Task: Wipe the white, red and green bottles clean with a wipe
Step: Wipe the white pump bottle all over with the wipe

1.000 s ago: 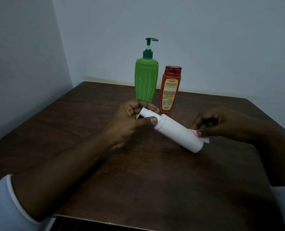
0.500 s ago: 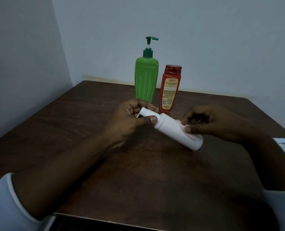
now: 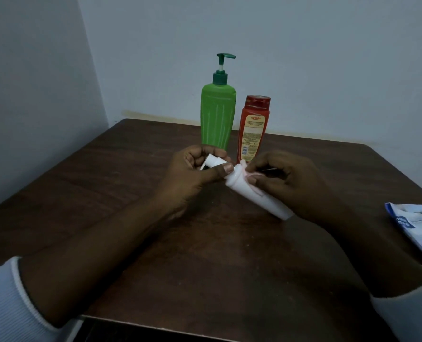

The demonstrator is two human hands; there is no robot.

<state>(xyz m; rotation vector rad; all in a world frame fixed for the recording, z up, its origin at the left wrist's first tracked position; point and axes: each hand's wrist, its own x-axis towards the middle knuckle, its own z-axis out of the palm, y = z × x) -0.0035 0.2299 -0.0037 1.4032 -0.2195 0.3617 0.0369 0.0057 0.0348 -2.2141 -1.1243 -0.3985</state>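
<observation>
My left hand (image 3: 195, 169) grips the cap end of the white bottle (image 3: 254, 193), tilted over the table (image 3: 121, 193); my right hand (image 3: 286, 178) pinches the wipe (image 3: 245, 169) against its shoulder. Risk: hard rubbing could twist the bottle free (a one-ended hold) into the red bottle (image 3: 253, 129) just behind.

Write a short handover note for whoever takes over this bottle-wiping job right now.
Left hand: grip on the white bottle at its cap end, bottle tilted.
Right hand: pinches the wipe against the bottle's shoulder.
Green bottle and red bottle stand upright at the back, side by side.
Done: white bottle in progress.
Left: finish it, then red and green.
</observation>
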